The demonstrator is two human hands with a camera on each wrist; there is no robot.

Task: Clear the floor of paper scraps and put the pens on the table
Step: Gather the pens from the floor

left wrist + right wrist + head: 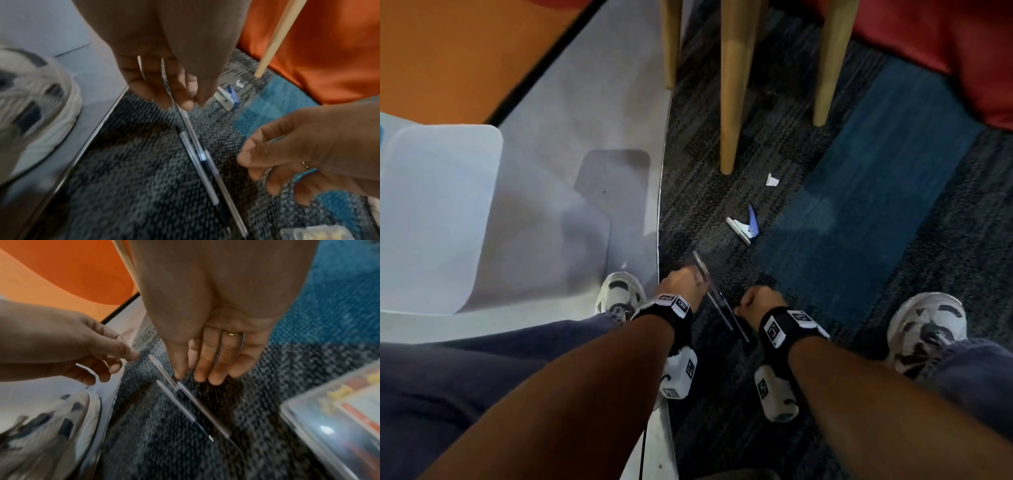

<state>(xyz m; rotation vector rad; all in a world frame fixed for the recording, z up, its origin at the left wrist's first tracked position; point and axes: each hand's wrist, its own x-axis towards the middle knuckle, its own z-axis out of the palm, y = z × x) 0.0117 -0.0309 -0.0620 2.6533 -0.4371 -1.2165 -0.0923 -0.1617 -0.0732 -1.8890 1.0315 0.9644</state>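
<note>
Two clear pens [719,303] lie side by side on the dark carpet between my hands, also shown in the left wrist view [202,164] and the right wrist view [185,400]. My left hand [681,284] pinches the far end of the longer pen with its fingertips [183,104]. My right hand [756,301] hangs over the pens with straight fingers [213,368], its thumb tip touching the longer pen. A white and blue paper scrap [744,228] and a small white scrap [772,180] lie further out on the carpet.
Wooden chair legs [731,85] stand beyond the scraps. A light grey floor panel with a metal edge [661,205] runs along the left. My shoes [619,294] [924,329] flank the hands. A clear plastic box [339,418] lies on the carpet at the right.
</note>
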